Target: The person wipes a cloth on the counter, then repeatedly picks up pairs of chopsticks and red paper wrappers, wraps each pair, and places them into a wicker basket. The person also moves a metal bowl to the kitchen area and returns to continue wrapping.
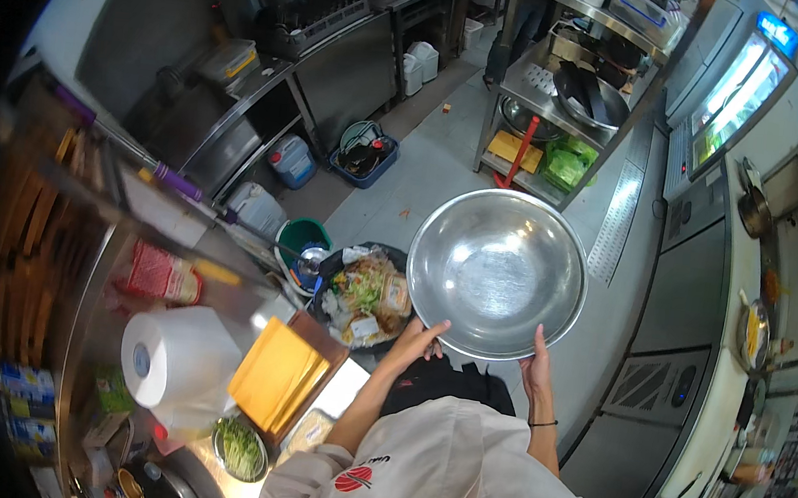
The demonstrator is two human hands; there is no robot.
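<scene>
A large stainless steel mixing bowl (pixel 501 273) is held out before me at waist height, its inside facing up and bare. My left hand (pixel 420 341) grips the near left part of the rim, thumb over the edge. On the near right, my right hand (pixel 538 363) clasps the rim with its thumb on top; the fingers beneath are mostly hidden. Just left of the bowl stands a waste bin (pixel 365 296) lined with a dark bag, full of vegetable scraps and packaging.
To my left, a steel counter carries yellow cutting boards (pixel 279 374), a big white roll (pixel 172 357) and a bowl of cut greens (pixel 240 448). Ahead stands a steel shelf rack (pixel 531 74). A green bucket (pixel 302 240) sits behind the bin. A refrigerated counter (pixel 682 298) runs along the right.
</scene>
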